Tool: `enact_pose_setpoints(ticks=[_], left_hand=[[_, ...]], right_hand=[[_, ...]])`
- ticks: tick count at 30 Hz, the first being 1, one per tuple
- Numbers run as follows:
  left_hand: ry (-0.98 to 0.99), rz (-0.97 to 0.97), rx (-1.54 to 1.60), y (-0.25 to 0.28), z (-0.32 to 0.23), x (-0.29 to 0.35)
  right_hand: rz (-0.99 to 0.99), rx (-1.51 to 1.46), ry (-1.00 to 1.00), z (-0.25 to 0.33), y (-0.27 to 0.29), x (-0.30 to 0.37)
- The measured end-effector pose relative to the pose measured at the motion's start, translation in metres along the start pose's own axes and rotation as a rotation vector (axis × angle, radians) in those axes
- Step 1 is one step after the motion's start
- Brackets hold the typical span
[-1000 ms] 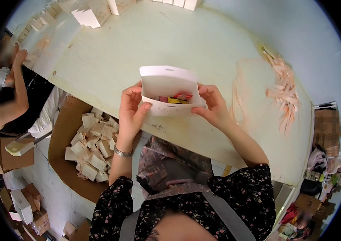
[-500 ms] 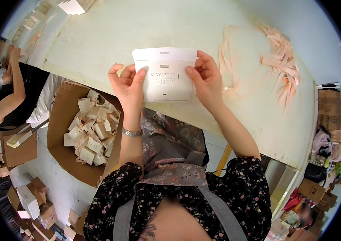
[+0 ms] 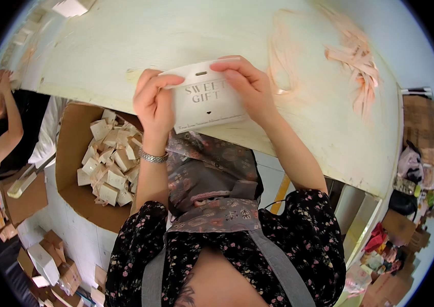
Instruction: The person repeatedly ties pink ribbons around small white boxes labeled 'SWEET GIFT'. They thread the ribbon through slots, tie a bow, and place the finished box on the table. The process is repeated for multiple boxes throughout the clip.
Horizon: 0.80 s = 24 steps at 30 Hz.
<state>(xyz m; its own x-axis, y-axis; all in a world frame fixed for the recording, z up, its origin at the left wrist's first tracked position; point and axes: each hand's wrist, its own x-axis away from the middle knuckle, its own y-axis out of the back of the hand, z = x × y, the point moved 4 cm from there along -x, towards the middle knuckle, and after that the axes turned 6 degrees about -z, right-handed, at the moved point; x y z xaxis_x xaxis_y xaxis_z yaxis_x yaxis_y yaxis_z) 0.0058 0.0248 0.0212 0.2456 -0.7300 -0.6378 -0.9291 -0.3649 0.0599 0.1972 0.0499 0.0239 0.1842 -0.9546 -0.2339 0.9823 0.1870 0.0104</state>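
Note:
Between my two hands, over the table's near edge, is a small white paper gift box (image 3: 208, 108) with printed lettering and a slot near its top. My left hand (image 3: 156, 100) grips its left side, index finger laid along the top flap. On the right side my right hand (image 3: 247, 84) pinches the upper corner, fingers over the top edge and thumb on the front. The box tilts slightly, its right side higher. Its back and the tips of some fingers are hidden.
Pale ribbons (image 3: 352, 64) lie on the right of the table (image 3: 176, 36), with a looser ribbon loop (image 3: 281, 56) nearer my hands. A large cardboard carton (image 3: 71, 153) full of small white boxes stands at the left. Beyond it, another person's arm (image 3: 12, 120) shows. Shelves of goods (image 3: 414, 169) are at far right.
The box has tilted, and its top flap, upright before, is now folded down under my fingers. Both hands have shifted onto the top edge. The whole view has shifted slightly.

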Motion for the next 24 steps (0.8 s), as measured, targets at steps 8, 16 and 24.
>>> enact_pose_setpoints(ticks=[8, 16, 24], left_hand=[[0.112, 0.154, -0.156, -0.008, -0.032, 0.01], [-0.081, 0.007, -0.457, -0.026, -0.05, 0.015], [0.19, 0.082, -0.442, -0.015, -0.045, 0.01]], right_hand=[[0.181, 0.105, 0.153, 0.007, 0.006, -0.004], [-0.522, 1.152, -0.276, -0.043, 0.167, -0.097], [-0.767, 0.151, 0.284, 0.035, 0.172, -0.091]])
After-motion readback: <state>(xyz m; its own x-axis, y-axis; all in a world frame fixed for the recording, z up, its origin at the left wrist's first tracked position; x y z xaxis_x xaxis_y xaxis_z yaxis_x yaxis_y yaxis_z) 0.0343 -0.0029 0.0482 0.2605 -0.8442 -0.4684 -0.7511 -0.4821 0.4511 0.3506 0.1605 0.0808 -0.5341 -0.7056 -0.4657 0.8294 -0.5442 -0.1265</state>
